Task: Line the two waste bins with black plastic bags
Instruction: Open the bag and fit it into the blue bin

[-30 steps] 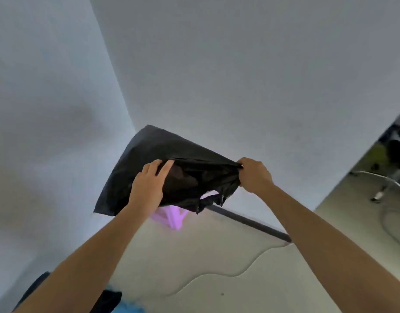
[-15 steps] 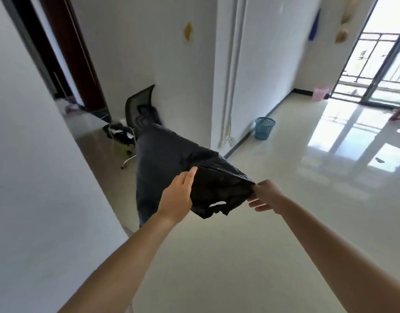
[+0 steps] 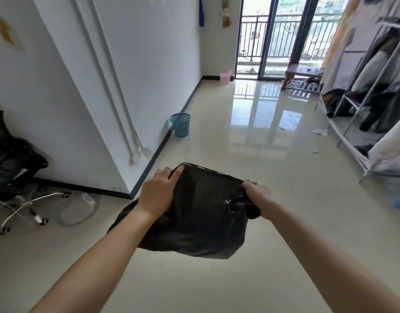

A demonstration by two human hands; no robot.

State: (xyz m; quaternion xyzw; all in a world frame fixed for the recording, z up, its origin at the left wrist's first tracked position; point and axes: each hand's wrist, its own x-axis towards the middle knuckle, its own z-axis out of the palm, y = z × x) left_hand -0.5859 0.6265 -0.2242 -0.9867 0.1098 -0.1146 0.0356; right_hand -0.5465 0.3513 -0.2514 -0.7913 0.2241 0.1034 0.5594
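Black plastic bag (image 3: 201,220), crinkly and glossy, is held up in the air between both hands, over the shiny cream tiled floor (image 3: 251,154). The left hand (image 3: 157,194) is curled over the bag's top edge at about 10 o'clock, fingers wrapped onto the plastic, so it's closed on it. The right hand (image 3: 259,196) is at roughly 2 o'clock on the bag, fist tight around a bunched-up twist of the edge. The rest of the bag sags down and puffs out between the two forearms.

Further out, a teal plastic mesh waste bin (image 3: 180,124) sits on the floor at about 11 o'clock from the hands, right by the white wall's dark baseboard, and it looks unlined. Way past it, around 12 o'clock, a pink plastic waste bin (image 3: 225,77) stands in the far corner next to the glass balcony door (image 3: 278,35). Over at 9 o'clock there's a black office chair (image 3: 14,175) tipped against the wall, and at 2 o'clock a white metal clothes rack (image 3: 361,96) with dark clothes on it.
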